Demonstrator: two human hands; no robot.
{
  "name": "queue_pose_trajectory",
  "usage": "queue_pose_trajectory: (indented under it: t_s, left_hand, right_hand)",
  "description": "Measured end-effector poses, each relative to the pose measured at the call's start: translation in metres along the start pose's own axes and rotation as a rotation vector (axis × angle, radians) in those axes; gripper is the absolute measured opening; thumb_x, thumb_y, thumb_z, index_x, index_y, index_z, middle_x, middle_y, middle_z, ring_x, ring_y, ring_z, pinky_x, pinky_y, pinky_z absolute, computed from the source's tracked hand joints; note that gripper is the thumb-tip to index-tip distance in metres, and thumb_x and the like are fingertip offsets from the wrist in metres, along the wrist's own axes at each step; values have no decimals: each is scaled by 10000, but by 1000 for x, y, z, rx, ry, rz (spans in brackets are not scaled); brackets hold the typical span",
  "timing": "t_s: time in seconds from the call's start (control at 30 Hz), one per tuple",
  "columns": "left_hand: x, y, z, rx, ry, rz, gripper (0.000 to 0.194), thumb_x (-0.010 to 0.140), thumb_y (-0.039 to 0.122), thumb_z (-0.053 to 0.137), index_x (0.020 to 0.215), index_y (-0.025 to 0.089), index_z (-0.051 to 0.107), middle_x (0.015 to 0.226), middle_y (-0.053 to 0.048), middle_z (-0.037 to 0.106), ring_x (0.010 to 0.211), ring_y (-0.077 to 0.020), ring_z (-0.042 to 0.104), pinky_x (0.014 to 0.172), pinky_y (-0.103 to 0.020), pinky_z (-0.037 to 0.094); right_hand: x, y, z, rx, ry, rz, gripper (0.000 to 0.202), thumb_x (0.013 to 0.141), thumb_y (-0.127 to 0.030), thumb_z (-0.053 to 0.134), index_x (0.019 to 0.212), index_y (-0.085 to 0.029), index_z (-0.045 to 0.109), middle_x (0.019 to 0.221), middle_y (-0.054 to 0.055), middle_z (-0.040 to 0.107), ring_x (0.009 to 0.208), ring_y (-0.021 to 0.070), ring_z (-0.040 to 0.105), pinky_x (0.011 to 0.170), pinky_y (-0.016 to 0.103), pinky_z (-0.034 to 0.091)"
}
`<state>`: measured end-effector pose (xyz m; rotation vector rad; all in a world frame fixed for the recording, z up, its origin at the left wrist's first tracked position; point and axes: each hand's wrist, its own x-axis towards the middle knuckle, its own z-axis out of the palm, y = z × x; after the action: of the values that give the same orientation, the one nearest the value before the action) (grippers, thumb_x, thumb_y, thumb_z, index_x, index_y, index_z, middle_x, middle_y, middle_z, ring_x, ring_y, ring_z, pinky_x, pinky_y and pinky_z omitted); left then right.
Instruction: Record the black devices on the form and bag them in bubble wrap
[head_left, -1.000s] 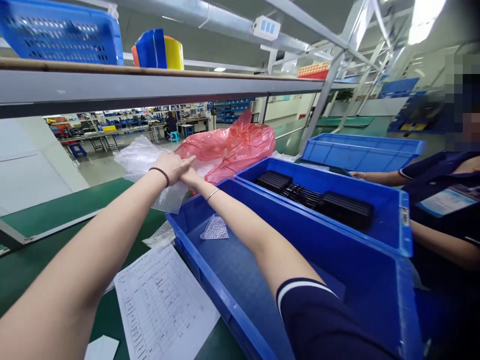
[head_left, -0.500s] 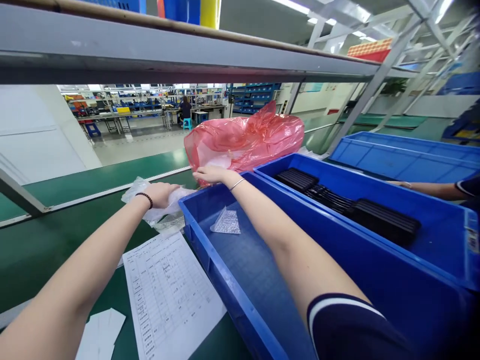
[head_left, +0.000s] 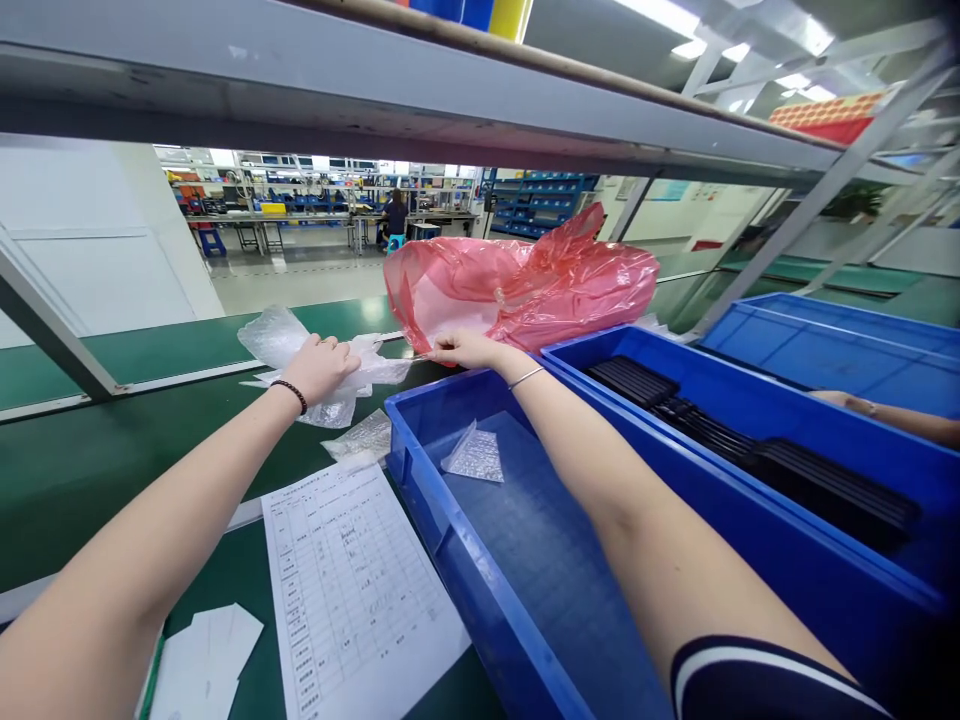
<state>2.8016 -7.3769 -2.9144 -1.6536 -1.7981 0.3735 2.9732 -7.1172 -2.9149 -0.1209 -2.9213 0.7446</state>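
My left hand [head_left: 321, 368] is closed on crumpled clear bubble wrap [head_left: 274, 338], lifted just over the green bench. From it a narrow end of the wrap stretches right to my right hand [head_left: 466, 350], whose fingers pinch its tip. Right behind that hand lies a large pink plastic bag [head_left: 555, 290], its mouth toward me with whitish material inside. Beneath my right forearm stands a blue bin [head_left: 525, 560] holding one small piece of bubble wrap [head_left: 478, 452]. Another bubble wrap piece [head_left: 361, 436] lies on the bench beside the bin's corner.
A printed form [head_left: 360, 590] and white cards [head_left: 206, 660] lie to the left of the bin. A second blue bin [head_left: 787, 410] holds black ribbed parts [head_left: 832, 485]. At the far right is another person's hand [head_left: 844, 400]. A grey shelf beam [head_left: 450, 95] crosses overhead.
My left hand has raised the bubble wrap slightly, and its end now spans to my right hand's fingers. The view has shifted left, moving the scene rightward.
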Motion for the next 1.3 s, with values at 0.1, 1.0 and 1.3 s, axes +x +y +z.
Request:
queue_pose_trajectory:
  t_s: [0.1,1.0,1.3]
  left_hand:
    - [-15,0,3,51,68,34,278,862,66,354,917,172,604,859,-124,611,775,-253,551,633,-377,313]
    - [-183,1,75,-47,-78,-69,354,840,60,355,991,206,641,1053,-111,664,895,-259,606,737,-386,424]
    - [-233,-10,72,-510,-502,-373,845,666,648,579,1399,261,420,1347,-138,528,1329,-412,320,1052,-663,110]
  right_hand:
    - [-3,-1,1,26,18,5,532,737,-674,487,621,-159,429,572,-38,390,536,74,339,529,224,243]
    - [13,-12,15,-144,41,55,248,769,-351,464,712,-133,569,640,11,518,604,117,443,591,238,295]
    - [22,-40,16,76,-40,-51,300,727,-428,557,802,-138,584,700,-1,524,627,105,444,594,222,342]
